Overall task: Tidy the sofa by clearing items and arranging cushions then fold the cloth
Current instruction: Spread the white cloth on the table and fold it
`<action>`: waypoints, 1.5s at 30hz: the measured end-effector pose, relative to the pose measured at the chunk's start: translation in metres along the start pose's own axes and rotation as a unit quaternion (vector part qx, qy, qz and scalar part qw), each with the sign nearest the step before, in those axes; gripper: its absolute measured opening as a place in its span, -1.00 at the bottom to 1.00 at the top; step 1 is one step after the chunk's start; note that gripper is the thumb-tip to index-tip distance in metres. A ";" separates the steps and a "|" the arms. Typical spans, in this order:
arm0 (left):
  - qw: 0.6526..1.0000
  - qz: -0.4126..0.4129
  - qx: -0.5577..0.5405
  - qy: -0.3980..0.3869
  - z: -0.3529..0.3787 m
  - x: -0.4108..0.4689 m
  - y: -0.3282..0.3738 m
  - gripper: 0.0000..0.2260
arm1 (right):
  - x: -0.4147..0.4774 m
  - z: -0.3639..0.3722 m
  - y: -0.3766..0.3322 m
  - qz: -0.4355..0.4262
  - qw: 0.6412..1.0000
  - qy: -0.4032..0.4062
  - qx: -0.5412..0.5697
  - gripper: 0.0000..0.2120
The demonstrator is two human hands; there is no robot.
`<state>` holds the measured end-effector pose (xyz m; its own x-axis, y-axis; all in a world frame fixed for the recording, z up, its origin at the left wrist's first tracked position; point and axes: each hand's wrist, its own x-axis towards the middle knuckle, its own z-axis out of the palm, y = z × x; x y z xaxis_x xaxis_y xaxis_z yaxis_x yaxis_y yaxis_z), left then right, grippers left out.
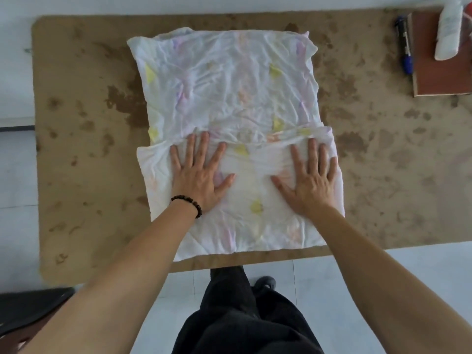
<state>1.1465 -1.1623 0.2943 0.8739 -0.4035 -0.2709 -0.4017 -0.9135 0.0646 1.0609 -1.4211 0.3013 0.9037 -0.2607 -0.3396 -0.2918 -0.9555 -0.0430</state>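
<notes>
Dark trousers (245, 315) and shoe (265, 282) nearest, below table (76, 175) edge. Cloth (229, 85) lies mid-table, white with faint yellow and pink marks, wrinkled; near portion folded over, fold edge running across cloth. Left hand (199, 177) flat on folded part, fingers spread wide, gripping nothing; bead bracelet (189, 204) at wrist. Right hand (311, 180) flat beside it, fingers likewise splayed. Book (439, 72), pen (404, 44), white bottle (449, 26) well right of cloth, at far corner.
</notes>
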 end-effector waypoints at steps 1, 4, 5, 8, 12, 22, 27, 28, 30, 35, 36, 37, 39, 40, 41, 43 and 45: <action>1.000 0.006 0.003 -0.007 -0.002 0.000 -0.001 -0.32 | 0.000 -0.001 0.000 -0.003 1.000 -0.007 -0.001 -0.18; 0.999 -0.005 -0.026 0.027 -0.013 -0.016 0.002 -0.37 | -0.009 -0.006 -0.010 0.000 0.999 0.007 0.032 -0.24; 0.997 -0.029 -0.043 0.064 -0.016 -0.031 0.009 -0.40 | -0.020 -0.008 -0.022 -0.001 0.998 0.047 0.046 -0.29; 0.986 -0.095 -0.070 0.115 -0.010 -0.092 0.032 -0.43 | -0.064 -0.004 -0.074 -0.080 0.989 0.097 0.084 -0.38; 0.997 -0.080 -0.009 0.004 0.033 -0.153 0.010 -0.35 | -0.101 0.027 -0.042 -0.172 0.985 -0.009 0.028 -0.30; 0.999 -0.044 -0.023 -0.010 0.027 -0.167 0.012 -0.24 | -0.135 0.013 0.056 -0.069 0.997 -0.010 0.022 -0.08; 0.997 -0.034 -0.022 -0.060 0.041 -0.213 0.026 -0.32 | -0.165 0.024 0.048 -0.176 0.982 -0.063 -0.015 -0.11; 0.997 -0.048 -0.020 -0.062 0.042 -0.216 0.026 -0.34 | -0.165 0.027 0.045 -0.155 0.986 -0.057 0.000 -0.13; 0.996 -0.071 -0.019 -0.051 0.043 -0.213 0.023 -0.32 | -0.160 0.026 0.042 -0.102 0.994 -0.038 0.028 -0.10; 0.996 -0.066 -0.040 -0.041 0.046 -0.207 0.013 -0.27 | -0.154 0.031 0.048 -0.068 0.996 -0.016 0.056 -0.07; 0.996 -0.064 -0.058 -0.028 0.046 -0.208 0.017 -0.31 | -0.156 0.033 0.048 -0.076 0.994 0.006 0.077 -0.13; 0.995 -0.063 -0.082 -0.005 0.046 -0.211 0.023 -0.37 | -0.159 0.036 0.047 -0.089 0.991 0.032 0.096 -0.21; 0.987 -0.055 -0.135 0.065 0.049 -0.216 0.033 -0.49 | -0.165 0.040 0.043 -0.120 0.982 0.084 0.124 -0.39; 0.982 -0.047 -0.159 0.090 0.050 -0.219 0.036 -0.53 | -0.170 0.040 0.041 -0.135 0.977 0.099 0.130 -0.48; 0.978 -0.040 -0.180 0.100 0.048 -0.222 0.037 -0.55 | -0.175 0.038 0.040 -0.146 0.975 0.104 0.128 -0.56; 0.973 -0.036 -0.211 0.091 0.040 -0.232 0.041 -0.57 | -0.186 0.026 0.042 -0.136 0.979 0.087 0.121 -0.66; 0.974 -0.045 -0.208 0.078 0.029 -0.248 0.044 -0.63 | -0.201 0.012 0.049 -0.100 0.985 0.071 0.122 -0.66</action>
<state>0.9039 -1.1007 0.3367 0.9441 -0.2953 -0.1467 -0.2053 -0.8746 0.4393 0.8609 -1.4133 0.3563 0.9804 -0.1046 -0.1671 -0.1551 -0.9327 -0.3256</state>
